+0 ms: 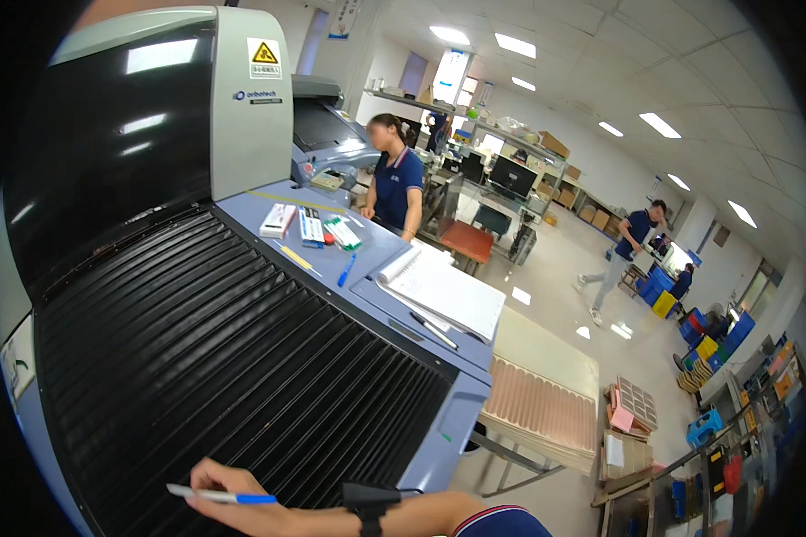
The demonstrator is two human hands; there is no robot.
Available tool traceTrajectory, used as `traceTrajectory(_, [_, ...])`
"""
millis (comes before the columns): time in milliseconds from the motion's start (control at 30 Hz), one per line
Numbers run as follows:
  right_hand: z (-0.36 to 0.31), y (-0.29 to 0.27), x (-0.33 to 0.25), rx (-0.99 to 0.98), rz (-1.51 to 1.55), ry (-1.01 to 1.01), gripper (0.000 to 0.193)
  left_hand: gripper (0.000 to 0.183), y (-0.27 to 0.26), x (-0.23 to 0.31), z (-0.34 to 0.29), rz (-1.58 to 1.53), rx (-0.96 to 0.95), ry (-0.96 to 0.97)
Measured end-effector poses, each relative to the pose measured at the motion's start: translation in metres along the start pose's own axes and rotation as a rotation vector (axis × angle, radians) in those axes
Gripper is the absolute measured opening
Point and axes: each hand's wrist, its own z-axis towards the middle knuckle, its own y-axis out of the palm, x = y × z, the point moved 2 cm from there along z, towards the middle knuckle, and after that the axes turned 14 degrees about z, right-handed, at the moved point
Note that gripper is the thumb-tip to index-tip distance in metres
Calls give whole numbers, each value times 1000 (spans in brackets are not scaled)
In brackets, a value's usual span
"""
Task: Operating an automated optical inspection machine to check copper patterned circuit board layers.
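1. Through the head camera I see one hand, the right hand [240, 514], at seven o'clock in my view, its forearm running in from about five o'clock. I take it as the right from the side its sleeve [501, 521] enters.
2. Its fingers are curled in, pinching a pen [219, 495]; I cannot make out every fingertip. The left hand is out of view, so I cannot tell how it stands.
3. The pen lies crosswise in that grip, long axis nearly nine to three, pale end at nine, blue end at three and slightly lower.
4. Behind the hand spreads the black ribbed cover [224, 349]. I cannot tell whether hand or pen touches it.
5. From the hand, the open notebook [452, 297] lies between one and two o'clock, well apart, across the cover on the machine's ledge [378, 236]. Its long axis runs roughly ten to four.
6. A blue pen [347, 270] lies at one o'clock from the hand, pointing one to seven; boxes [311, 229] sit beyond it.
7. The right hand is the only one I can place against these; a co-worker [396, 183] stands beyond the ledge.
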Motion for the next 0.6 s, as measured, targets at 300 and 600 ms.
traceTrajectory(300, [-25, 29, -5, -332, -488, -323, 21, 28, -9, 18, 5, -27, 187, 266])
traceTrajectory(600, [-33, 35, 1, -547, -511, -342, 28, 36, -6, 15, -15, 43, 154, 311])
